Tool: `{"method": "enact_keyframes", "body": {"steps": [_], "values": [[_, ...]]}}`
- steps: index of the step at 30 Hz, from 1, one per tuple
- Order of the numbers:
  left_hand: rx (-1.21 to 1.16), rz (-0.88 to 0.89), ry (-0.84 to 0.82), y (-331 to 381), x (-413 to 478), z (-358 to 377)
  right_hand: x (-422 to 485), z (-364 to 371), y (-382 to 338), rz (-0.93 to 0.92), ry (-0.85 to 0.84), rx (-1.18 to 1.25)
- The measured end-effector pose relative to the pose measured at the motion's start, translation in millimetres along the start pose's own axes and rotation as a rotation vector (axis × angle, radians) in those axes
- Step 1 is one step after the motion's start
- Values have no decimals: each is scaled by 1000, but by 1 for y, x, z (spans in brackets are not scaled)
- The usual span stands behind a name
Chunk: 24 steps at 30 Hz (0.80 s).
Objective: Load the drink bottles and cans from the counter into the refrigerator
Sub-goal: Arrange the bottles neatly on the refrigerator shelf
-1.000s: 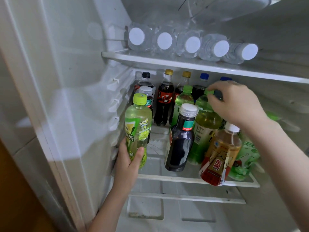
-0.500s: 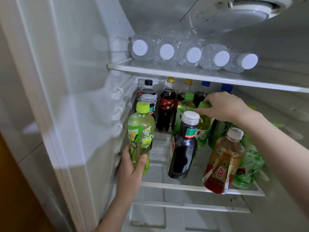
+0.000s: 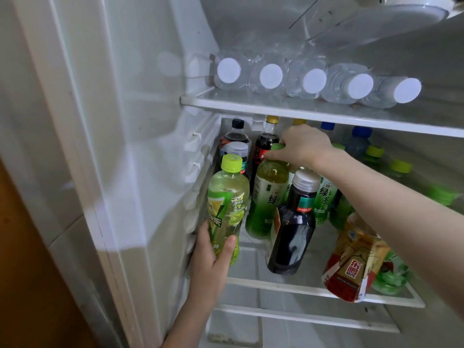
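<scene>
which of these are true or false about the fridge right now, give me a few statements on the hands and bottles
1. The left hand grips a light green bottle at its lower part. True.
2. The right hand rests on the orange bottle. False: it holds the top of a green tea bottle.
3. The water bottles on the top shelf stand upright. False: they lie on their sides, caps facing out.
4. The dark bottle has a silver cap. True.
5. The orange bottle leans at a tilt. True.
</scene>
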<state>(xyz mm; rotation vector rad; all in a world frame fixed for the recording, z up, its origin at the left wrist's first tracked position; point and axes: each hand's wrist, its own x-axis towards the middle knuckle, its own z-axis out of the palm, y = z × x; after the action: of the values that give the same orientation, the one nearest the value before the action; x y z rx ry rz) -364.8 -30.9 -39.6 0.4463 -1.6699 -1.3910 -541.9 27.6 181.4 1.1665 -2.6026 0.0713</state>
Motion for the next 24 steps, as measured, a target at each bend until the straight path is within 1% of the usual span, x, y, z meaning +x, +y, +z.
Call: {"method": "enact_keyframes", "body": {"steps": [4, 10, 14, 18, 21, 24], "values": [[12, 11, 3, -1, 0, 0, 13, 6, -10, 3, 44, -55], [35, 10, -3, -3, 0, 0, 34, 14, -12, 33, 58, -71], [40, 8, -4, -1, 1, 0, 43, 17, -10, 63, 65, -71], [47, 9, -5, -1, 0, 0, 45, 18, -7, 36, 67, -39], [55, 15, 0, -1, 0, 0, 41, 14, -6, 30, 24, 40], [64, 9, -2, 1, 0, -1, 27, 4, -1, 63, -58, 225]]}}
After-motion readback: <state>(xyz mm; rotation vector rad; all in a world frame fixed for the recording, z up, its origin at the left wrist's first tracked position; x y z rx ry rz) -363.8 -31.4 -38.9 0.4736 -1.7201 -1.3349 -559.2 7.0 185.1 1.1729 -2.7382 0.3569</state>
